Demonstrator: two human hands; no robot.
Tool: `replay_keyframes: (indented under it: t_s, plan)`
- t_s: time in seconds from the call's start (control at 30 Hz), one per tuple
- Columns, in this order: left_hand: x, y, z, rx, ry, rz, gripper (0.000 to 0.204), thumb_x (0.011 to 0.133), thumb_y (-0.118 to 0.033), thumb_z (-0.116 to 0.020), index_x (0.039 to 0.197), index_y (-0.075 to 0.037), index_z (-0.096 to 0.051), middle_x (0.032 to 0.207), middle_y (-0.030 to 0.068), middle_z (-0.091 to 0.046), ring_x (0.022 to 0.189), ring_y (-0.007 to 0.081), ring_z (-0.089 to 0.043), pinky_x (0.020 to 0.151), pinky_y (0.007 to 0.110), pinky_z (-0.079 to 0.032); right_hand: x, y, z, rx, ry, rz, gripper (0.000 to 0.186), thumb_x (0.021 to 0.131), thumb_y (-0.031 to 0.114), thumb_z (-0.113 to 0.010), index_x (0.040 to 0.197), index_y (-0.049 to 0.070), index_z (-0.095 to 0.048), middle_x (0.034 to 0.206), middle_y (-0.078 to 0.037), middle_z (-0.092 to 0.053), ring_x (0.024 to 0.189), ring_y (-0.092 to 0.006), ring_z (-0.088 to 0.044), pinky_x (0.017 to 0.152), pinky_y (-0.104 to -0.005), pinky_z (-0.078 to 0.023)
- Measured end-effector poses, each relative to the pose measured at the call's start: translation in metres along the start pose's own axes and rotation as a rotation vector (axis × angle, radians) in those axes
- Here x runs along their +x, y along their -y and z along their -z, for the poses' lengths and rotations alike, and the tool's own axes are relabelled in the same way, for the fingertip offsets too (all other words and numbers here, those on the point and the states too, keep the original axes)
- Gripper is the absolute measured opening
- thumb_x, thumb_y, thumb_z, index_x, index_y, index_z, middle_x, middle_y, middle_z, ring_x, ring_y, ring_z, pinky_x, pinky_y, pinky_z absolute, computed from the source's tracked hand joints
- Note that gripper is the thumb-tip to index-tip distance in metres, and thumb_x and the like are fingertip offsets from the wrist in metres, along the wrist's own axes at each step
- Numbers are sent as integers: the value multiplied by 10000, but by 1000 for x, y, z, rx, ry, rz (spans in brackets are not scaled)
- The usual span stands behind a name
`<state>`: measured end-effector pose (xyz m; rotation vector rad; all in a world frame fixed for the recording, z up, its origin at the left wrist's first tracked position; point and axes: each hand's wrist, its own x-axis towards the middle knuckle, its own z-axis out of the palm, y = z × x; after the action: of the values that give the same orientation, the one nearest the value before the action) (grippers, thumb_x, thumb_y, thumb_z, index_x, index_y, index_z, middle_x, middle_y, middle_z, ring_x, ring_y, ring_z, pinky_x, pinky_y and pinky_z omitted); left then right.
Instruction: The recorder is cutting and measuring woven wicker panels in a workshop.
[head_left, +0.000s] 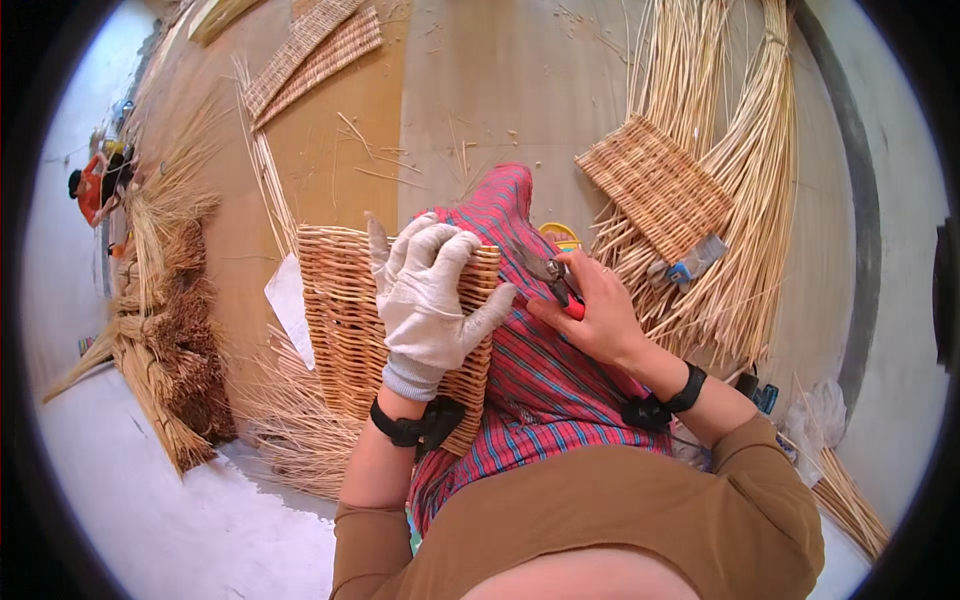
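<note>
My left hand (432, 295), in a white glove, grips the upper right part of a woven wicker panel (340, 320), its fingers over the top edge. The panel rests against my lap, which is covered with red and blue striped cloth (540, 420). Just to the right of the panel, my bare right hand (595, 315) is closed on metal cutting shears with red handles (567, 305); their metal end points up and left, near the panel's top corner.
Bundles of long reeds (750, 250) lie at the right under another woven panel (655, 185). More panels (310, 65) lie at upper left. Dry bundles (180, 350) line the left side, with a person (90, 195) beyond them. Loose reeds (300, 430) lie left of my lap.
</note>
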<state>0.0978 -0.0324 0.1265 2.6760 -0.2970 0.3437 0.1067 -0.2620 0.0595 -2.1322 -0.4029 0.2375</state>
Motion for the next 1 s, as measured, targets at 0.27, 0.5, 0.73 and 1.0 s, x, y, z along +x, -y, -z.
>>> replay_keyframes:
  t_s: [0.27,0.5,0.73,1.0]
  plan:
    - [-2,-6,0,-5,-23,-11,520,747,-416,-883,1142,-140,-687,1187,63,-649,1270,350,-589,1280,635,-176,-1,-4,-15,-63,-72,34,582,895,565,-770,1184,80,-626,957,-140,-689,934,-368,-676,841,-476,-495]
    - [0,-2,0,8,-16,0,524,753,-440,-878,1147,-151,-688,1199,64,-652,1287,360,-582,1282,636,-174,4,-10,-23,-49,-37,20,551,905,586,-749,1186,124,-640,943,-111,-700,916,-334,-684,804,-494,-461]
    - [-2,0,2,23,-1,-21,546,775,-438,-866,1178,-122,-677,1219,91,-645,1297,373,-573,1279,632,-174,4,-12,-24,-58,-77,44,548,895,599,-756,1128,113,-658,830,-102,-687,810,-344,-695,725,-486,-480]
    - [1,-8,1,9,0,-42,575,797,-475,-852,1197,-103,-675,1231,117,-648,1299,386,-574,1261,610,-199,13,-3,27,61,-19,-182,512,926,570,-762,1030,88,-625,636,-106,-551,614,-355,-619,597,-452,-478]
